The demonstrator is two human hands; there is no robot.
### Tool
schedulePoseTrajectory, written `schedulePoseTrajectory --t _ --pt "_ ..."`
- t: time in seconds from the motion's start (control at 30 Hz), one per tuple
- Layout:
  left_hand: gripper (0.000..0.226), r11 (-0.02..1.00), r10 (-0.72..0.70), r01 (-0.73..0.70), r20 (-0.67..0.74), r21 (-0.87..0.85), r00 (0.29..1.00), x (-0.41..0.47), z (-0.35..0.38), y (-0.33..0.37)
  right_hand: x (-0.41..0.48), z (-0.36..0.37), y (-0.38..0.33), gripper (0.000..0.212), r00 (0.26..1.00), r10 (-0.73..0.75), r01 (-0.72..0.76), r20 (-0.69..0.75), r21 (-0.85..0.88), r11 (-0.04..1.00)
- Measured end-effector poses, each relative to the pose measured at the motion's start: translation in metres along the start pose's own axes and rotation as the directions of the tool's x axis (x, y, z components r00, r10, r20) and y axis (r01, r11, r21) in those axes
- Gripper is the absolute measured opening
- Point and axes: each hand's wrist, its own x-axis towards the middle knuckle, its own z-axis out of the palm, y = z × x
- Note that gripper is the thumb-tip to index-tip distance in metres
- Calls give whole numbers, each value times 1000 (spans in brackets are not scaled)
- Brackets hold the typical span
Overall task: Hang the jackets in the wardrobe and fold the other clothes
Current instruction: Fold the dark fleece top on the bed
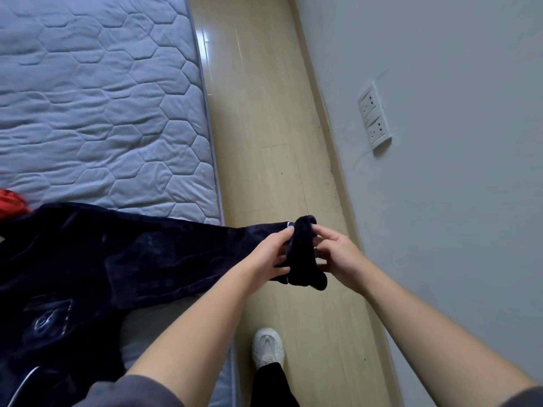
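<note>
A white shoe (pixel 268 349) stands on the pale wood floor (pixel 264 127). Above it the left hand (pixel 271 254) and right hand (pixel 338 257) both grip a sleeve end of the dark garment (pixel 88 259) – the rest lies on the quilted mattress (pixel 88 98) beside a red cloth (pixel 10 201). Beyond is a grey wall (pixel 440 69) with a double socket (pixel 374 118).

Your grey top shows as a left sleeve (pixel 132 389) at seven o'clock and a right sleeve (pixel 526 396) at five, both stopping above bare forearms. At six o'clock you wear a white sneaker (pixel 268 348) below a black trouser leg (pixel 273 386).
</note>
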Motion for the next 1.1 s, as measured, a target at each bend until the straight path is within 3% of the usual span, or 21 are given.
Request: schedulePoseTrajectory --t 0.1,0.2,0.3,0.4,0.47,0.67,0.83,0.93,1.0,1.1 --pt "39 998 39 -38 38 -44 998 5 3 -3 -5 2 2 74 1000 -17 19 26 -97 995" --pt "39 996 63 -66 58 54 996 12 6 -5 -3 -1 11 86 999 -18 21 31 -121 992" --pt "40 960 111 -109 8 259 994 23 14 -8 2 -8 24 88 999 -42 44 13 -312 949" --pt "25 858 121 -87 -34 506 992 33 25 -15 7 -19 39 89 999 -45 26 -20 -563 826" --pt "19 792 152 -81 -67 606 986 39 34 -17 11 -30 50 88 997 -33 -13 -63 -614 789" --pt "43 630 152 -77 -25 773 988 59 50 -23 16 -60 73 86 999 -18 -3 -32 -562 827" --pt "34 533 148 -82 3 842 989 68 47 -34 29 -65 70 87 997 72 -67 1 -373 925" --pt "18 672 84 -115 78 732 993 70 53 -36 32 -73 63 87 990 136 -124 38 -225 966" --pt "14 770 51 -71 50 633 997 74 56 -39 33 -80 62 85 982 175 -161 76 -167 973" --pt "18 800 55 -35 -14 599 998 83 56 -44 30 -83 65 81 970 218 -206 110 -114 972"
